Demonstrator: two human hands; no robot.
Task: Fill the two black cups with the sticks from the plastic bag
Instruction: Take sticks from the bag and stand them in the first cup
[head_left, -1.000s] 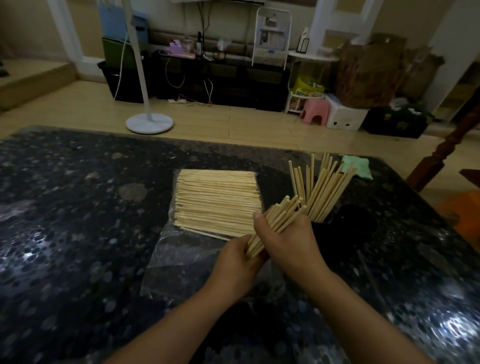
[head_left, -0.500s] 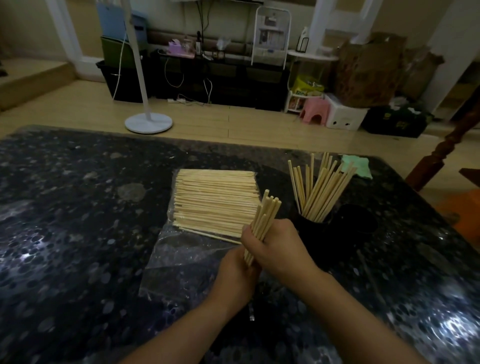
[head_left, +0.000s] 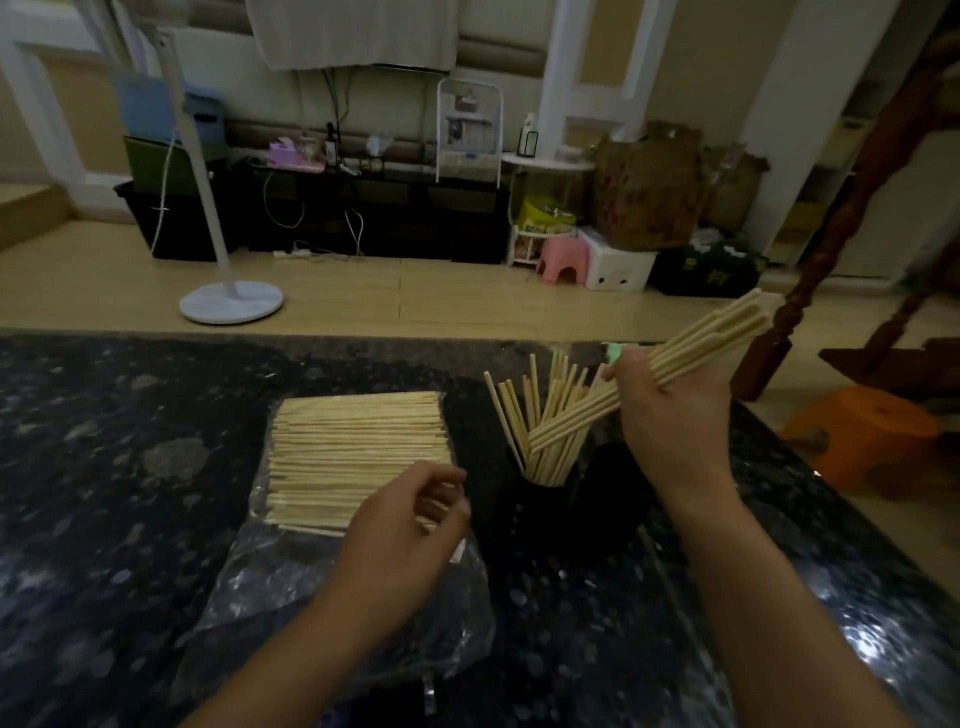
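Note:
My right hand (head_left: 670, 410) grips a bundle of pale wooden sticks (head_left: 706, 338), held slanted above the two black cups. The near-left black cup (head_left: 540, 499) stands full of upright sticks (head_left: 545, 415). The second black cup (head_left: 618, 467) to its right is dark and hard to make out. My left hand (head_left: 410, 525) hovers with loosely curled fingers over the near edge of the stick pile (head_left: 353, 447), holding nothing that I can see. The pile lies in a clear plastic bag (head_left: 291, 587) on the dark speckled table (head_left: 104, 519).
A green cloth (head_left: 613, 351) lies at the table's far edge behind my right hand. Beyond the table are a white fan stand (head_left: 231, 301), a wooden chair leg (head_left: 779, 338) and an orange stool (head_left: 872, 436) at the right.
My right hand has lifted the bundle up and right, over the cups. My left hand let go of it and moved back over the stick pile. The camera now looks higher.

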